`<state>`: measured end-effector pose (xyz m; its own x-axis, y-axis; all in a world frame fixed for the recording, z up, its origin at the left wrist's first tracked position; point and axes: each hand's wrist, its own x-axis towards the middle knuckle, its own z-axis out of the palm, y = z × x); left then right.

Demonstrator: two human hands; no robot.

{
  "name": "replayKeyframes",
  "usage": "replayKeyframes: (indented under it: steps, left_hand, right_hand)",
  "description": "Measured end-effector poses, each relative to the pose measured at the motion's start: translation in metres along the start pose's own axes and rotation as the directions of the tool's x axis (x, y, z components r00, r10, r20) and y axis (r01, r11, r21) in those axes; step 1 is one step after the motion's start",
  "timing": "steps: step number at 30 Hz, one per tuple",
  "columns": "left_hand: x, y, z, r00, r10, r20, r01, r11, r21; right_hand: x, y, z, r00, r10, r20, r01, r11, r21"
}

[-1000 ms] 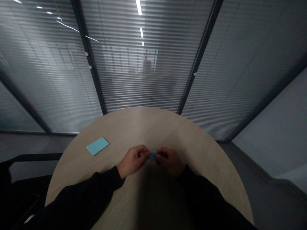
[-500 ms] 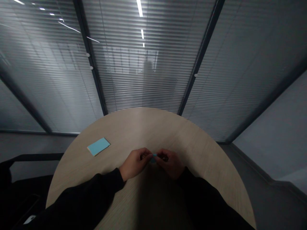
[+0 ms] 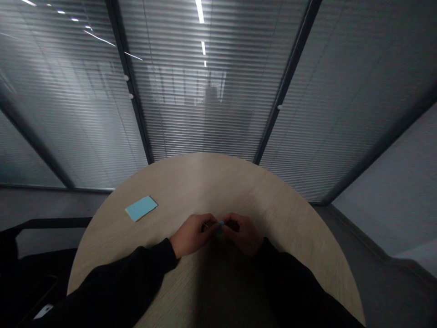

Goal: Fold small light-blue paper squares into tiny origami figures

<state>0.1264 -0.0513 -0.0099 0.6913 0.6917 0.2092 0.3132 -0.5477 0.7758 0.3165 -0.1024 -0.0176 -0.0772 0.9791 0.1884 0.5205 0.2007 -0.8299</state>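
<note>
Between my two hands is a small piece of blue paper (image 3: 221, 223), mostly covered by the fingers. My left hand (image 3: 195, 233) pinches it from the left, thumb and fingertips pressed together. From the other side my right hand (image 3: 245, 233) grips it the same way, and the fingertips of both hands nearly meet. How the paper is folded cannot be made out. Off to the left on the table lies a light blue pad of paper (image 3: 141, 208), flat and turned at an angle, touched by neither hand.
The round wooden table (image 3: 205, 182) fills the lower middle, its far edge near glass panels with blinds (image 3: 205, 123). At the left a dark chair (image 3: 51, 223) stands against the table's edge. A pale wall (image 3: 396, 196) is on the right.
Less of the blue paper shows between my fingertips now, as the fingers have shifted slightly on it. The pad on the table has stayed in place.
</note>
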Motion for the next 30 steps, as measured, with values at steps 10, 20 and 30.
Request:
replayKeyframes:
  steps: [10,20,30]
  left_hand:
    - [0.0,0.001,0.001,1.0,-0.001,-0.003,0.001,0.998,0.063]
    - [0.0,-0.001,0.005,0.997,-0.045,-0.065,0.048,0.997,0.054]
    - [0.003,-0.001,-0.003,0.996,-0.082,-0.033,0.084,0.995,0.046]
  right_hand:
    - [0.001,0.002,0.002,0.999,-0.014,-0.048,0.013,0.999,-0.034]
    - [-0.001,-0.008,0.01,0.994,-0.043,-0.097,0.033,0.995,-0.097]
    - [0.001,-0.004,0.003,0.993,-0.003,-0.116,-0.006,0.997,-0.077]
